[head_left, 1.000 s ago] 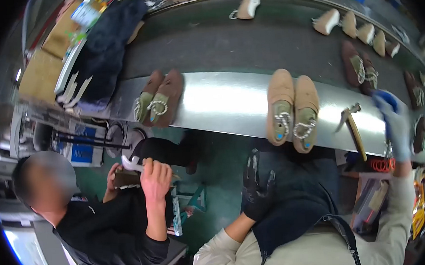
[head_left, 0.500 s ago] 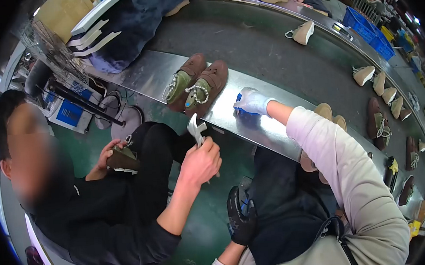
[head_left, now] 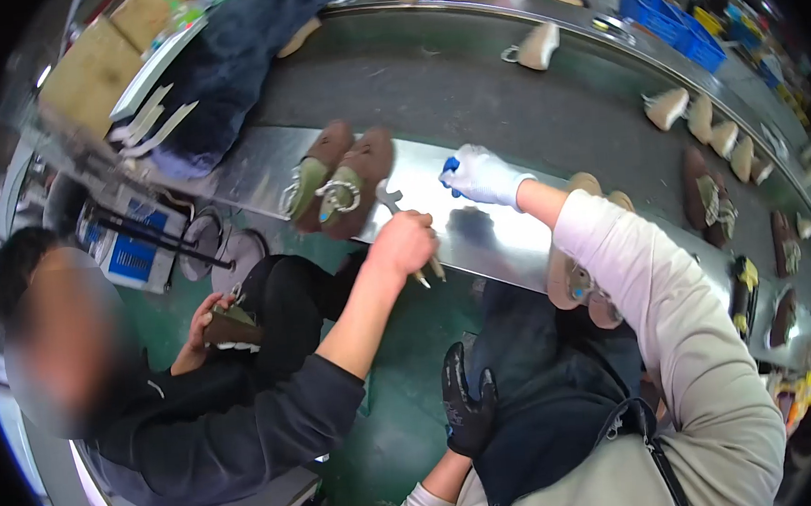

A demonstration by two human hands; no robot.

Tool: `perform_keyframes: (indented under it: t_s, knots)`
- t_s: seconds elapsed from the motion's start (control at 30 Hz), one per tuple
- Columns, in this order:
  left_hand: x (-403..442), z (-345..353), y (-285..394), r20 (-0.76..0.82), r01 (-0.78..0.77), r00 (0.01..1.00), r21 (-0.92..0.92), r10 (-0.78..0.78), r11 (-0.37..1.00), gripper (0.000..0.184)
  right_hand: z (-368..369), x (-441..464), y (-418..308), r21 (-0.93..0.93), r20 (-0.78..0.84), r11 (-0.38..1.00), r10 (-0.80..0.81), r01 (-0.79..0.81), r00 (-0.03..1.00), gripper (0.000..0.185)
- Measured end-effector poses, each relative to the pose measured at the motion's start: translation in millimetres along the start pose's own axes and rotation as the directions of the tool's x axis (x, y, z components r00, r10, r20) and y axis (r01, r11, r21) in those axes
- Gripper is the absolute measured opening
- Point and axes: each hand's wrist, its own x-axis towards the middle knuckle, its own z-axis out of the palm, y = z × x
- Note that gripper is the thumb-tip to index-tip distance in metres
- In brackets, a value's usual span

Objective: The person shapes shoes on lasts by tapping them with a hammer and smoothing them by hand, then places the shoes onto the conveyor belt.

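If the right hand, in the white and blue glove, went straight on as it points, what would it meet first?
Probably the nearer brown shoe of the pair on the metal ledge; the right hand aims roughly there. Depth is unclear, and the co-worker's metal tool sits close to that line.

The right hand (head_left: 485,176), gloved in white and blue, was positioned over the metal ledge (head_left: 517,256), fingers curled, between the brown shoes (head_left: 373,163) and tan shoes (head_left: 565,268). The left hand (head_left: 470,405), black-gloved, was located at the apron's (head_left: 558,412) edge. A co-worker's hand (head_left: 403,246) gripped a hammer (head_left: 389,197).
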Motion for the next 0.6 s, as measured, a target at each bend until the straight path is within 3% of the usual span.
perform_keyframes:
  t_s: [0.17,0.23,0.33,0.37,0.4,0.5,0.6]
  knots:
    - [15,15,29,0.173,-0.025,0.984,-0.072,0.037,0.997,0.057,-99,-90,28,0.122,-0.143,0.993,0.023,-0.005,0.989,0.035]
    - [32,33,37,0.259,-0.048,0.962,-0.152,0.087,0.987,0.054,-128,-165,68,0.161,-0.241,0.980,0.158,-0.121,0.958,0.034]
    - [66,62,47,0.270,-0.082,0.950,-0.278,0.159,0.957,0.045,-154,-261,101,0.277,-0.417,0.940,0.305,-0.201,0.856,0.033]
    - [80,73,43,0.309,-0.077,0.936,-0.283,0.167,0.956,0.045,-141,-291,111,0.294,-0.426,0.928,0.342,-0.230,0.838,0.033]
    - [91,84,39,0.356,-0.088,0.915,-0.286,0.191,0.954,0.043,-127,-320,119,0.432,-0.370,0.865,0.427,-0.254,0.825,0.034]
    - [124,113,24,0.480,-0.121,0.841,-0.281,0.248,0.952,0.039,-76,-397,134,0.781,-0.143,0.558,0.596,-0.279,0.790,0.045]
    - [124,132,26,0.529,-0.151,0.813,-0.212,0.243,0.965,0.039,-30,-391,136,0.847,-0.201,0.498,0.625,-0.186,0.754,0.046]
